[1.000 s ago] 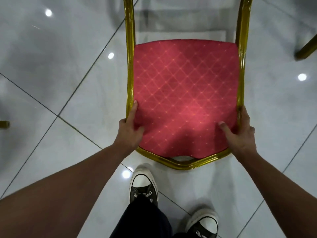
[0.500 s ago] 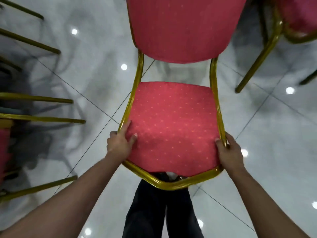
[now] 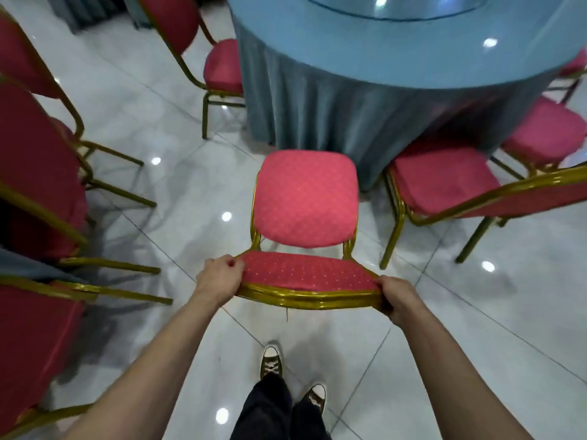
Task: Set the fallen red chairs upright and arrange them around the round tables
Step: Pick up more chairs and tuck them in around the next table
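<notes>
A red chair (image 3: 306,198) with a gold frame stands upright in front of me, its seat facing the round table (image 3: 413,58) draped in blue-grey cloth. My left hand (image 3: 219,276) grips the left top corner of the backrest. My right hand (image 3: 398,296) grips the right top corner. The chair's legs are hidden under the seat. Its front edge sits close to the hanging tablecloth.
Another red chair (image 3: 444,182) stands just right of mine at the table, one more (image 3: 546,134) farther right, and one (image 3: 219,68) at the table's left. Several red chairs (image 3: 35,173) crowd the left side. My shoes (image 3: 271,365) stand on glossy white tiles.
The chair went from lying back with its backrest flat toward me to upright. My hands shifted from the backrest's sides to its top corners, and the table came into view.
</notes>
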Demonstrator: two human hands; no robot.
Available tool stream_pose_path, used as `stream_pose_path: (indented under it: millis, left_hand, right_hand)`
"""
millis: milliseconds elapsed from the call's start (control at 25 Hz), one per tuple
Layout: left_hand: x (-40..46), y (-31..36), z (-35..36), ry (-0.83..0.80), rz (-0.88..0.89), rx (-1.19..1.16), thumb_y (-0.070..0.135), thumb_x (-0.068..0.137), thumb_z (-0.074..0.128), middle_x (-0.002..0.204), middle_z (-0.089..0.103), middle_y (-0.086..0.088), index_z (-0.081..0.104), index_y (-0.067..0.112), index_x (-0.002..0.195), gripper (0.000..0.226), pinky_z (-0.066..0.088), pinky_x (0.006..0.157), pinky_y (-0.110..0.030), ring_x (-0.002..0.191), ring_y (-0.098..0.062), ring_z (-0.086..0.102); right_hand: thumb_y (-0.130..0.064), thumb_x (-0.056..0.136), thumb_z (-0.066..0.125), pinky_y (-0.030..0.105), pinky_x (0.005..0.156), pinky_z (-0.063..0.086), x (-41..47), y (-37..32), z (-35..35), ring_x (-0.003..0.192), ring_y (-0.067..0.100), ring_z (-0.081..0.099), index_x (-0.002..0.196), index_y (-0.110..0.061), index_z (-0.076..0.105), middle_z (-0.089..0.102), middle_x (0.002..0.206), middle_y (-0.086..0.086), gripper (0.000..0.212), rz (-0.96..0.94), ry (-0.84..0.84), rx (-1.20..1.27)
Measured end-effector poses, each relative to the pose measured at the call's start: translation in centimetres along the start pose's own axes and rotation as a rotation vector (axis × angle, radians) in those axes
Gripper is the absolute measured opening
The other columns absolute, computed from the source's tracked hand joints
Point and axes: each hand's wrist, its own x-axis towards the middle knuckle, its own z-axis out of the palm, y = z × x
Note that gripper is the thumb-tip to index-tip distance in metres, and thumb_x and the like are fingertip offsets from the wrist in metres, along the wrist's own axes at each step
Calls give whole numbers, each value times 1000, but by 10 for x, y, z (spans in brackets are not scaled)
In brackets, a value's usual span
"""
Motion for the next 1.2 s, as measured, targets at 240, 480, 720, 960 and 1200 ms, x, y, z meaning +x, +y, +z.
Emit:
stream_pose_path:
  millis: [240, 480, 720, 960, 1200]
  left_hand:
    - [-10, 37, -17, 161, 404, 137, 59, 95, -8, 149, 42, -12, 40, 39, 144, 72, 15, 120, -57, 146, -35, 26]
    - [18, 89, -45, 50, 460, 91, 67, 94, 2, 168, -4, 6, -2, 68, 146, 52, -3, 121, -61, 150, -42, -15]
    - [27, 99, -48, 74, 468, 77, 74, 89, -8, 167, -13, 8, -10, 67, 145, 56, -15, 117, -54, 149, -37, -25]
    - [60, 112, -63, 74, 503, 87, 71, 90, -9, 166, -15, 8, -10, 65, 146, 56, -19, 115, -53, 149, -38, -25]
    - [137, 137, -104, 57, 547, 150, 62, 99, 5, 167, -8, 6, -10, 68, 144, 47, -8, 121, -59, 151, -35, -18]
  right_hand:
    - [-37, 105, 27, 50, 108, 35, -23, -47, 33, 126, 33, 44, 123, -12, 59, 53, 135, 15, 44, -622, 253, -544]
    - [-76, 93, 26, 61, 120, 14, -20, -96, 47, 153, 33, 0, 150, -43, 28, 8, 166, 7, 67, -661, 67, -642]
    - [-73, 91, 25, 56, 122, 4, -25, -99, 56, 153, 29, -15, 156, -46, 7, -12, 168, 5, 73, -694, 116, -609]
    - [-79, 86, 19, 55, 123, 5, -16, -128, 72, 153, 30, -13, 156, -45, 8, -11, 168, 7, 79, -653, 137, -603]
    - [-80, 86, 18, 51, 123, 2, 5, -187, 106, 153, 31, -12, 157, -41, 14, -7, 168, 9, 81, -626, 149, -608]
